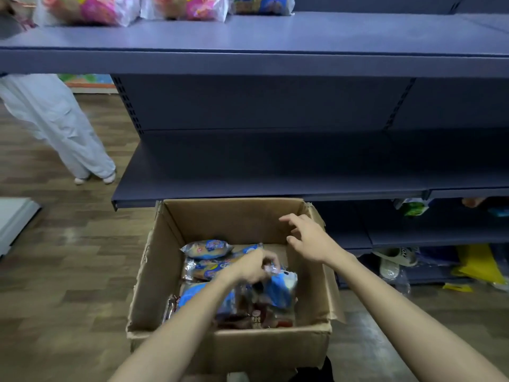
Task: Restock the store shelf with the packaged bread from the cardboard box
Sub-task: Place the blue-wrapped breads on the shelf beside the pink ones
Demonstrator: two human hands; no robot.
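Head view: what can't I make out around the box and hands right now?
- Box contents: forearms cover the near packs; count unknowable.
- Blue pack gripped by the left hand: label motion-blurred.
- Right hand: hovers open; palm side hidden.
- Top-shelf bread bags: cut off by the upper edge.

The bread packages (91,8) on the top shelf are cut off by the upper edge, and the print on the box's packets (205,248) is blurred.

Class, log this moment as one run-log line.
left hand: grips bread pack in box | right hand: open over box | middle shelf: bare
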